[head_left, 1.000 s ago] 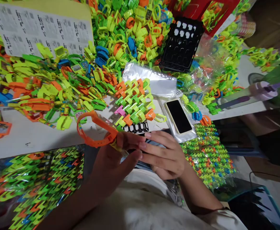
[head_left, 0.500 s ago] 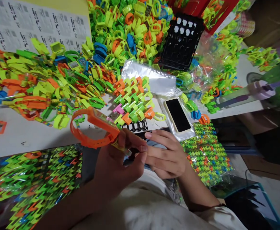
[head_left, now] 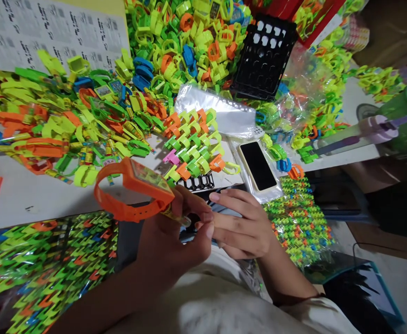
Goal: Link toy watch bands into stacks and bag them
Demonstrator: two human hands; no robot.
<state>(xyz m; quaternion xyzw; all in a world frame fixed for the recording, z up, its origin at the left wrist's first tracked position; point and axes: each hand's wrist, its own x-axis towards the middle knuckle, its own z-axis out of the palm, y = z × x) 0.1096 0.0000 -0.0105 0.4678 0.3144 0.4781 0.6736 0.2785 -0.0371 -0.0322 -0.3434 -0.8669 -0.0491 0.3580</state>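
An orange toy watch (head_left: 134, 185) with its strap closed into a loop sticks up from my left hand (head_left: 175, 241), which is closed around it. A small clear tube with a yellow label (head_left: 175, 215) lies along the same hand, just below the watch. My left thumb and forefinger are pinched together. Against those fingertips press the fingers of my right hand (head_left: 243, 227), bent and partly overlapping; whatever sits between them is too small or hidden to name. Just beyond my hands, rows of colourful toy watches (head_left: 193, 146) stand on a black rack (head_left: 198, 182).
Heaps of toy watches (head_left: 175, 51) cover the table's back. A phone (head_left: 258, 165) lies on clear plastic bags near the front edge. Farther right are a black tray (head_left: 264, 58) and a bottle (head_left: 356, 134). Bagged watches (head_left: 64, 264) lie below the table at left.
The orange watch has shifted slightly left and tilted a little, showing more of its face. Both hands keep nearly the same pose, and the view has moved slightly.
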